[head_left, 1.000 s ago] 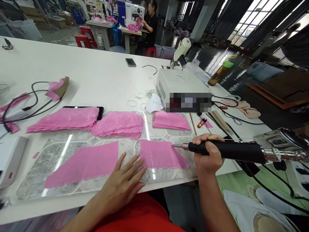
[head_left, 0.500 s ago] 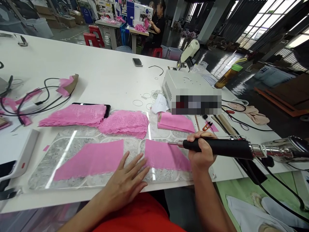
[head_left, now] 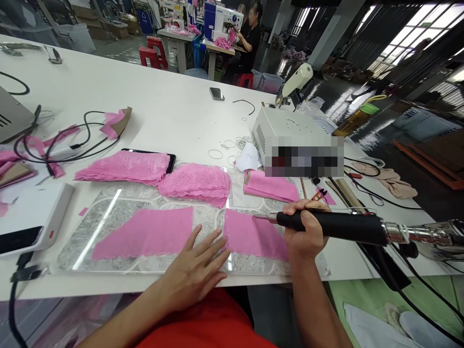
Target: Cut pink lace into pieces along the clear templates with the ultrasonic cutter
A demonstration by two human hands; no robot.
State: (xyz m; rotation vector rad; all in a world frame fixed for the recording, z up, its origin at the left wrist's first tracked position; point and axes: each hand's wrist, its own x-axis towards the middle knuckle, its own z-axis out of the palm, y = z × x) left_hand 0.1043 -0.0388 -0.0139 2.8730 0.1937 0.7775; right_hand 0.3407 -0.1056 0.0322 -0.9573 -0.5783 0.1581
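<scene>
My right hand is wrapped round a black cylindrical handheld tool with a thin metal tip, which points left. The tip is over the upper part of a pink fabric piece; I cannot tell if it touches. My left hand lies with fingers spread on the clear patterned mat, fingertips at that piece's left edge. A second pink fabric piece is flat to the left. Behind them lie a stack of pink lace pieces, another pink stack and folded pink fabric.
A grey box unit stands at the back right, with orange snips in front. Black cables and a white device are at the left. A phone lies farther back. A person sits at a sewing machine.
The view has shifted, so most of the table appears farther right. Both hands and the tool keep nearly the same place over the fabric.
</scene>
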